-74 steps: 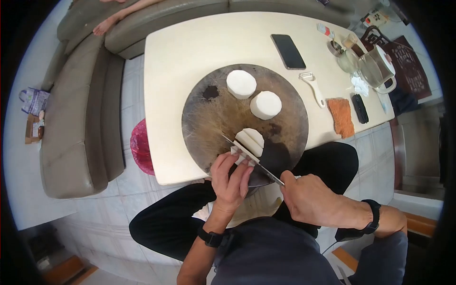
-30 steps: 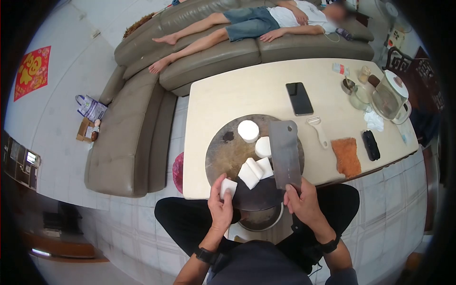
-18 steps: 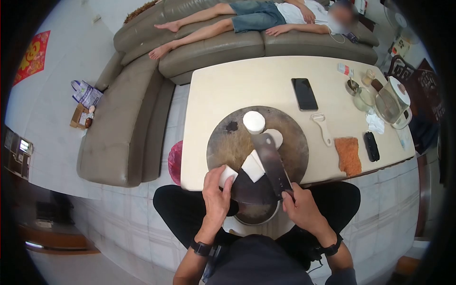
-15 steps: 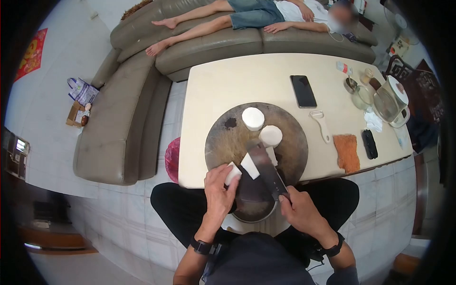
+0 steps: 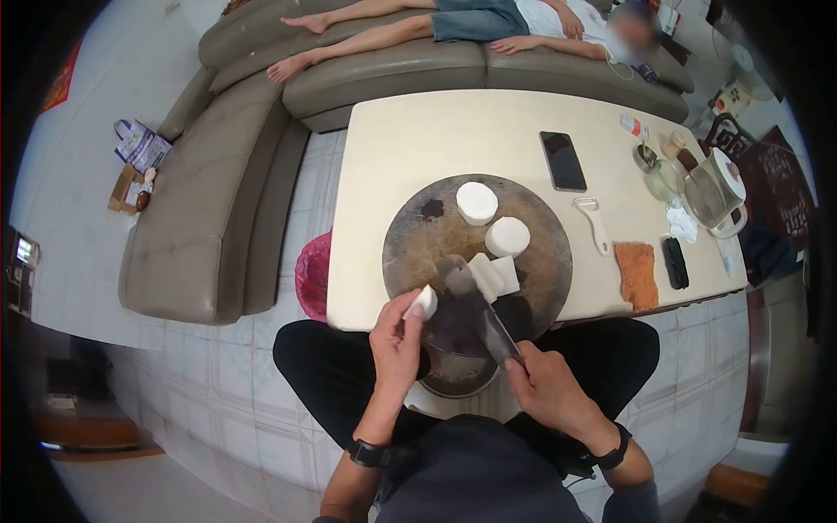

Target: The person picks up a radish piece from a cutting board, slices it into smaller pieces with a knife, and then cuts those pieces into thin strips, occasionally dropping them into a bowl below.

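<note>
White vegetable chunk (image 5: 425,302) sits pinched in the fingertips of the left hand (image 5: 394,338), at the near edge of the round chopping board (image 5: 418,248) on the worktop (image 5: 410,139). The right hand (image 5: 547,394) is closed round the cleaver (image 5: 475,303), whose blurred blade is beside the cut pieces (image 5: 494,275).

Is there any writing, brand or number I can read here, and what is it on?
Nothing here is legible.
Red wall hanging: cut off by the frame edge, blurred.
Printed bag: print too small.
Small packet: label too small.
Phone: screen dark.
Cleaver in the right hand: blurred, no mark seen.
</note>
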A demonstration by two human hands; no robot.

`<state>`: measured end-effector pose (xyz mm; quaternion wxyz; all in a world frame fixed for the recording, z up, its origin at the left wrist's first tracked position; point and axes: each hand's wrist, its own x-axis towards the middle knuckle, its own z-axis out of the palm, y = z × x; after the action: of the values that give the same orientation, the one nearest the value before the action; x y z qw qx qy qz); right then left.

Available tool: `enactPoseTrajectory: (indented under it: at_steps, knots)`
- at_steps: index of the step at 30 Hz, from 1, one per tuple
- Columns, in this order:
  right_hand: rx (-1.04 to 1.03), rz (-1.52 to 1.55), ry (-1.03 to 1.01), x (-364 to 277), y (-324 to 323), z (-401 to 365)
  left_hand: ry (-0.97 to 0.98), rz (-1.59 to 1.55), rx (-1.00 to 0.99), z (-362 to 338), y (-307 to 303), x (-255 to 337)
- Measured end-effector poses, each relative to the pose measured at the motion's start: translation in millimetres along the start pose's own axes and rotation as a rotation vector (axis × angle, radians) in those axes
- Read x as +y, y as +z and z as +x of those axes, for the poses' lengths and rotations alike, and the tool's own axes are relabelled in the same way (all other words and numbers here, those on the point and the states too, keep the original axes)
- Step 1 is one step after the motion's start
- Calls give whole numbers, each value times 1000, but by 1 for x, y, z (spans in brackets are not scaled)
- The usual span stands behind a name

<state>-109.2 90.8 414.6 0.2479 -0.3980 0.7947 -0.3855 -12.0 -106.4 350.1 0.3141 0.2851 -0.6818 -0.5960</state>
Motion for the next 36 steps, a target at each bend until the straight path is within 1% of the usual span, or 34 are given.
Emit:
enactPoseTrajectory:
  at_steps: [1,2,4,6,8,10,12,13,14,16,17,19,20,21,22,23,24,25,26,27,30,31,33,36]
  knots:
    - [-3,-3,-1,-2,-1,-1,-163,-114,-6,-1,-1,8]
    - [8,22,28,-5,-3,-2,-164,-116,-1,0,-2,12]
    - [14,48,54,-7,-4,-3,-373,-261,-75,1,-7,15]
    - [11,54,48,-4,-3,-4,-381,-281,-96,1,-4,7]
    - [-2,32,29,0,0,-5,-393,-300,-194,0,2,1]
    - [-13,14,16,3,1,-8,-369,-260,-176,-3,6,-4]
    - [-8,-30,6,5,1,-10,120,409,-108,-3,6,-4]
    - [-6,-28,8,4,1,-10,219,529,-59,-4,7,-1]
    - [2,-60,3,3,-1,-10,219,530,-67,-6,6,5]
    - [17,-84,13,-1,-3,-12,239,682,-45,-12,6,11]
    - [10,-105,-3,-3,-4,-12,240,685,-63,-13,5,13]
    - [9,-120,-6,-2,-4,-13,480,689,-73,-15,4,15]
    - [9,-161,-49,-1,-2,-14,479,692,-87,-16,3,12]
    - [10,-203,-94,1,0,-14,545,676,-159,-18,2,8]
    - [16,-197,-87,1,1,-14,613,658,-229,-18,2,5]
    - [-4,-222,-100,0,1,-14,650,685,-223,-18,4,4]
    - [-24,-247,-112,0,2,-15,653,682,-235,-18,5,2]
    - [-18,-243,-101,-1,1,-15,657,688,-206,-18,6,0]
    - [-79,-281,-87,-3,-1,-15,661,694,-175,-19,7,-1]
    - [-142,-319,-76,-4,-2,-16,660,694,-185,-20,8,-1]
    - [-141,-375,-113,-2,0,-17,662,709,-175,-20,7,1]
    - [-145,-362,-99,-3,-2,-16,634,710,-182,-20,8,1]
    - [-242,-325,-93,-7,-10,-8,607,707,-187,-20,9,2]
    - [-235,-340,-117,-10,-7,3,570,693,-191,-19,7,4]
